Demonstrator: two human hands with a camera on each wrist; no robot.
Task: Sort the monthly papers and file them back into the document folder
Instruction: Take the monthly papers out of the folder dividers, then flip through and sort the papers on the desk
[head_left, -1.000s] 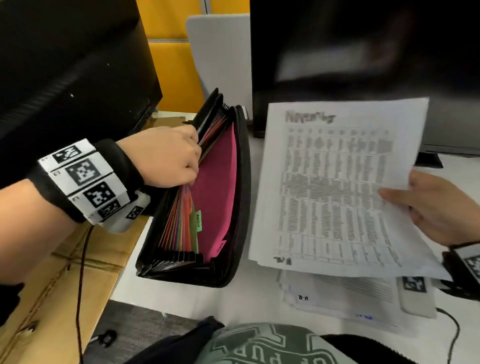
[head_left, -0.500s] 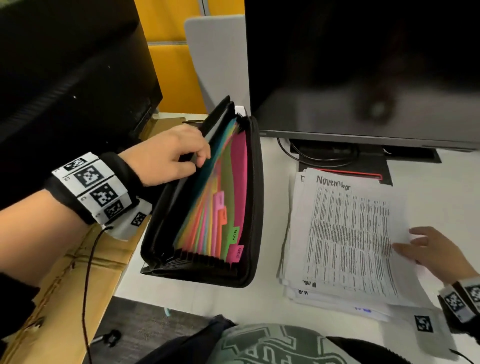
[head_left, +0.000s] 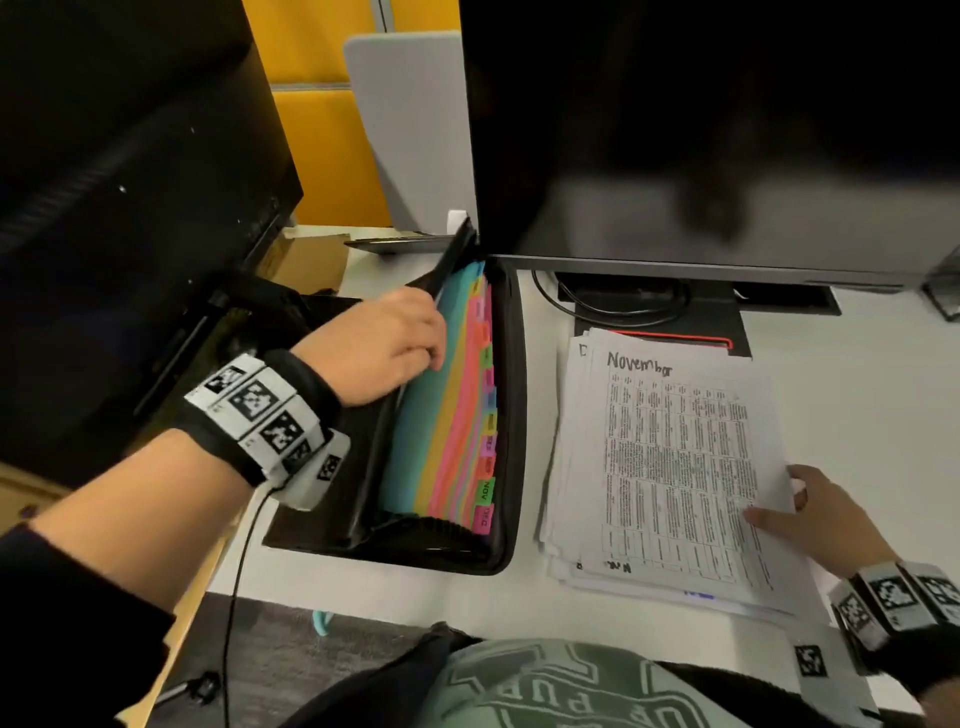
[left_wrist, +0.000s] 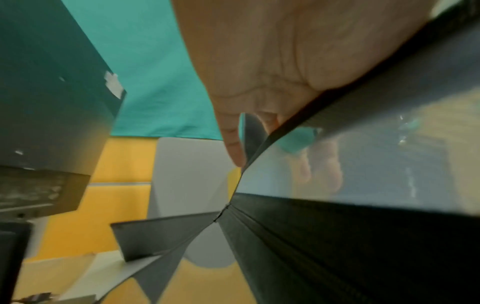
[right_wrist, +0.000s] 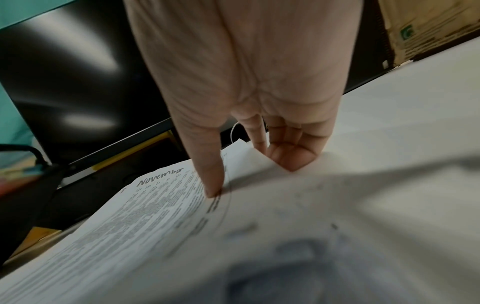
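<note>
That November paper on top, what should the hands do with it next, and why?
Probably the left hand should part the folder at the green NOV tab. It holds the front open, far from that tab, while the right hand pinches the November paper on the pile.

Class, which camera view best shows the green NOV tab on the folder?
The head view: the NOV tab reads clearly among the folder's dividers. The left wrist view shows only the folder's black cover; the right wrist view only blurred colours at its left edge.
</note>
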